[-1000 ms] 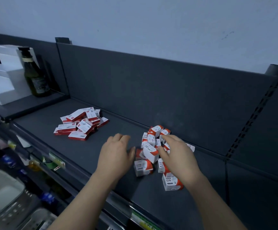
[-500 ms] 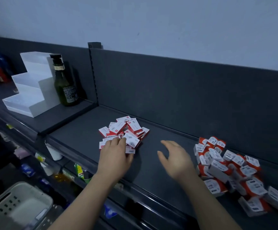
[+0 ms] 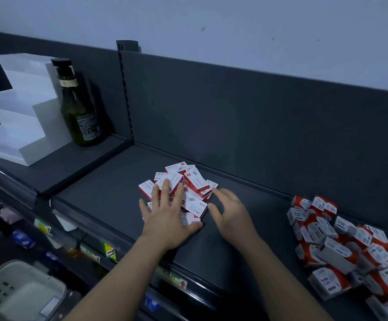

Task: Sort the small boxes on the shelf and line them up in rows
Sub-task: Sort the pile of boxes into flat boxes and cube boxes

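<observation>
Dark shelf (image 3: 109,195): 2 heaps of small boxes. Flat red-and-white boxes (image 3: 188,186), centre, loosely piled. Left hand (image 3: 165,216) lies flat on them, fingers spread. Right hand (image 3: 231,212) open, fingers loosely curved, at the heap's right edge. Cube-like boxes (image 3: 341,246) jumbled well apart, right.

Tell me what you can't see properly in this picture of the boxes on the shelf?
- Flat boxes: the left hand lies on the pile and covers some, so they can't be counted.
- Print on those boxes: too small and blurred to read.
- Cube boxes: the pile runs off the right edge, so its full size is hidden.
- Bottle: label too dark and small to read.
- Right hand: blurred, so touching the pile or not is unclear.
</observation>
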The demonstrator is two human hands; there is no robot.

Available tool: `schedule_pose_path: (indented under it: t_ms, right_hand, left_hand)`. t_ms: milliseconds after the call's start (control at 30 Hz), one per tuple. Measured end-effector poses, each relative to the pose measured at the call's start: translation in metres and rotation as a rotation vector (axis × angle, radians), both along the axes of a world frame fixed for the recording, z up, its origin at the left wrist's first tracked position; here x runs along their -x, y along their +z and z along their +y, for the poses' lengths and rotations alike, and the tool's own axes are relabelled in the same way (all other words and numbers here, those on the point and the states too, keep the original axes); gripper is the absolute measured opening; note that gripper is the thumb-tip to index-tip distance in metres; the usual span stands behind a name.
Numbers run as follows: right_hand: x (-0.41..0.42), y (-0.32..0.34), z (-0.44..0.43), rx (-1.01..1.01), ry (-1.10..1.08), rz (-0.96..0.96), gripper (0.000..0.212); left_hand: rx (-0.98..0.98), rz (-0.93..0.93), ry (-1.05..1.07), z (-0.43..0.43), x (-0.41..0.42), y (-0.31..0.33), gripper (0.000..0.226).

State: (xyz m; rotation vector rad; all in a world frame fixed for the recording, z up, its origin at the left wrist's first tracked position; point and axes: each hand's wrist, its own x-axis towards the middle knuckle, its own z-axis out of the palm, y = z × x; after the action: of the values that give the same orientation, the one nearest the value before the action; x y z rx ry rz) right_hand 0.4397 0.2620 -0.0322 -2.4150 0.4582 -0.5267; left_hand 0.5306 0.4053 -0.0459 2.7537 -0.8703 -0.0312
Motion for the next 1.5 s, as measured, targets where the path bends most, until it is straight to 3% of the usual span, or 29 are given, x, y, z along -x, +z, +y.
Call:
schedule_pose_path:
  t_ms: [333,933,1100,1267,1400,1500]
  right_hand:
    - [-0.062,-0.014,-0.025,-0.135,0.055,-0.023,0.045]
    - [-0.109,0.001,-0.033,-0.319,-0.147,0.027,0.025]
    - [-0.095,-0.002,-0.032,-0.379,-0.255,-0.053,0.026]
    - [-0.069,-0.008,-0.03,-0.411,-0.361,-0.091,0.027]
    - [-0.043,-0.015,-0.027,-0.407,-0.407,-0.032,0.024]
    - [-0.026,-0.02,-0.022,-0.423,-0.426,-0.016,0.025]
  left_hand:
    - [-0.049,-0.038,-0.024,-0.009,-0.037,-0.014,0.111]
    - [-0.059,-0.04,-0.232,0.001,-0.106,-0.013,0.107]
    - [0.006,-0.044,-0.282,0.008,-0.112,-0.01,0.1]
    - [0.195,-0.205,-0.366,-0.001,-0.104,-0.005,0.084]
    - [0.147,-0.254,-0.477,-0.014,-0.101,-0.001,0.066]
    - [0.128,-0.234,-0.49,-0.013,-0.099,-0.007,0.068]
